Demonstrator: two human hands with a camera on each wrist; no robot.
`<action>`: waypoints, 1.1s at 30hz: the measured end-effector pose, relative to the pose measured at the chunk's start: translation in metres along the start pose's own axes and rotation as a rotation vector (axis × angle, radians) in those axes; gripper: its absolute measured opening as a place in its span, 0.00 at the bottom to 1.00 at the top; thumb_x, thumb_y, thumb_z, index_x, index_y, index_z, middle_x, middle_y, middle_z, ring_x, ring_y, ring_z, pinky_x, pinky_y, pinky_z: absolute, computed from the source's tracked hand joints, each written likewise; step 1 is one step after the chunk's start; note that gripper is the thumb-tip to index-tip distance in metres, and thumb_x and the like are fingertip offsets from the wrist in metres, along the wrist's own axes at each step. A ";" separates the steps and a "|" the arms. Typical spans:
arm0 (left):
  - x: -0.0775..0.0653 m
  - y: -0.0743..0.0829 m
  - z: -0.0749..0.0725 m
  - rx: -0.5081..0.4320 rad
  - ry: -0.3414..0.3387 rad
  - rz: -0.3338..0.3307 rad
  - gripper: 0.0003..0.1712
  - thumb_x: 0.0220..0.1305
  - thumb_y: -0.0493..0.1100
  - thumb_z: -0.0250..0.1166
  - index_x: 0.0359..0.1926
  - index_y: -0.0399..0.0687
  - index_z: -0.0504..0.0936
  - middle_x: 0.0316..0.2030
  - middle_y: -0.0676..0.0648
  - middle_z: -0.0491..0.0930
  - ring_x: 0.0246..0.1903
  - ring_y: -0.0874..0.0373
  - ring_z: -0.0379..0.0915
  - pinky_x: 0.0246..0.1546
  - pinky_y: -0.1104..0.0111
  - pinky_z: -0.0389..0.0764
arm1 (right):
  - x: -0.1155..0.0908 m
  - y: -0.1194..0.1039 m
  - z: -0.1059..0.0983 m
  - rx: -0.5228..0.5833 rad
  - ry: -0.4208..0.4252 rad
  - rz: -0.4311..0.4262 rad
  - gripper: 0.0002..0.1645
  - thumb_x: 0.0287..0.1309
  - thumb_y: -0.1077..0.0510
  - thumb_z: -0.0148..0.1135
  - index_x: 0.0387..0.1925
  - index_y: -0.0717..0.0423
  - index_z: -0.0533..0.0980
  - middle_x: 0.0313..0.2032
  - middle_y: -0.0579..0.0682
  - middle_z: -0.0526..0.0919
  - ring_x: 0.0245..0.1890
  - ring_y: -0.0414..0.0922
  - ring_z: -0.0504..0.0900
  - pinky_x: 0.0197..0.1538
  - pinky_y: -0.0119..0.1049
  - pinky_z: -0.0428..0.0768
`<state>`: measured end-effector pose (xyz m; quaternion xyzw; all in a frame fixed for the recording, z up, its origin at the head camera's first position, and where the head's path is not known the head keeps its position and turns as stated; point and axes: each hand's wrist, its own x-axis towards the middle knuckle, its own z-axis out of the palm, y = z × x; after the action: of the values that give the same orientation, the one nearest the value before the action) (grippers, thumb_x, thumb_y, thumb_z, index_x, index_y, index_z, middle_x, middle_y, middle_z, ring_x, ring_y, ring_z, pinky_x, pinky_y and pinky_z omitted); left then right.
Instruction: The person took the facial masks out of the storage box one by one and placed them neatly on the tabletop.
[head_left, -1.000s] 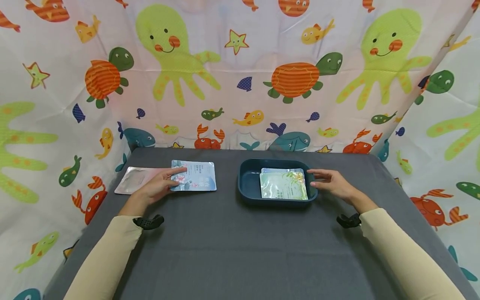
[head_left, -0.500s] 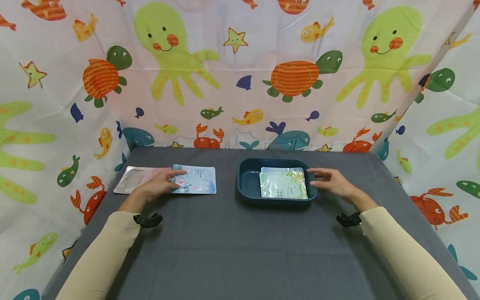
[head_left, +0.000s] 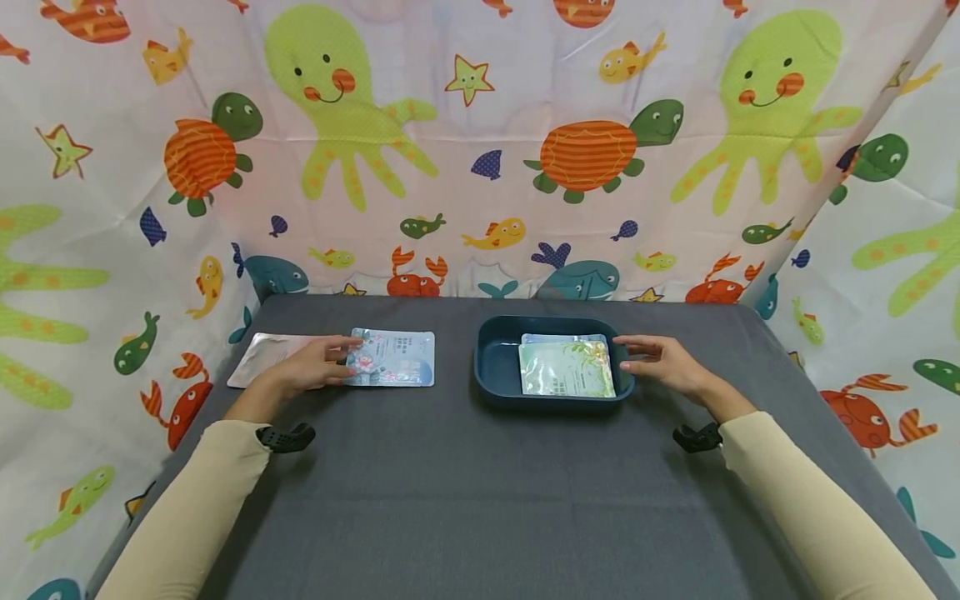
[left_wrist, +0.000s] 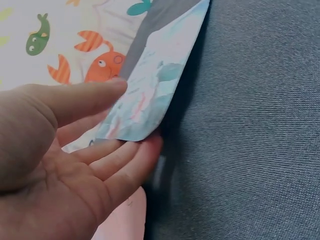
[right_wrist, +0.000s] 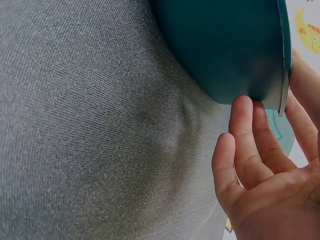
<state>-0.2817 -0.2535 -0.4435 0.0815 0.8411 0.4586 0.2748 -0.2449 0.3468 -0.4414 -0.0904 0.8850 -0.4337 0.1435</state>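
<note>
A light-blue, flower-printed sheet mask packet (head_left: 393, 358) lies on the grey table at left of centre. My left hand (head_left: 318, 367) is at its left edge, fingertips right against it and the thumb apart from the fingers in the left wrist view. Partly under that hand is a pale pink packet (head_left: 264, 357). A dark teal tray (head_left: 497, 379) holds a green packet (head_left: 566, 371) over a blue one (head_left: 558, 339). My right hand (head_left: 663, 364) is at the tray's right end, fingers extended; in the right wrist view, fingertips meet the tray's outer wall.
Grey cloth (head_left: 480, 500) covers the table. A curtain (head_left: 480, 167) printed with sea animals stands along the back and both sides. The tray's left part shows its bare floor beside the packets.
The left hand has lowered the blue packet to the table, let it go and drawn back a little to the left. The right hand and tray stay put.
</note>
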 end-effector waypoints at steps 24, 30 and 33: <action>-0.014 0.023 -0.004 -0.013 -0.035 0.051 0.37 0.81 0.52 0.47 0.79 0.39 0.49 0.75 0.27 0.55 0.72 0.32 0.60 0.70 0.44 0.65 | -0.003 0.000 0.000 0.021 -0.006 -0.014 0.35 0.69 0.49 0.63 0.72 0.58 0.67 0.74 0.67 0.62 0.72 0.69 0.62 0.67 0.65 0.70; -0.007 0.036 0.016 -0.021 -0.009 0.092 0.33 0.80 0.50 0.48 0.78 0.42 0.55 0.74 0.30 0.61 0.70 0.34 0.66 0.71 0.44 0.65 | -0.002 -0.001 0.001 0.020 -0.003 -0.005 0.35 0.69 0.49 0.63 0.72 0.58 0.67 0.74 0.67 0.61 0.72 0.69 0.62 0.68 0.66 0.68; -0.002 0.044 0.027 -0.044 -0.009 0.099 0.32 0.80 0.50 0.48 0.77 0.44 0.57 0.73 0.32 0.64 0.69 0.36 0.67 0.71 0.43 0.65 | -0.001 0.000 0.001 0.020 0.001 -0.006 0.35 0.69 0.49 0.63 0.72 0.57 0.67 0.75 0.67 0.61 0.72 0.69 0.62 0.68 0.66 0.68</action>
<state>-0.2704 -0.2104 -0.4182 0.1190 0.8246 0.4896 0.2573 -0.2436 0.3459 -0.4418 -0.0912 0.8805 -0.4429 0.1426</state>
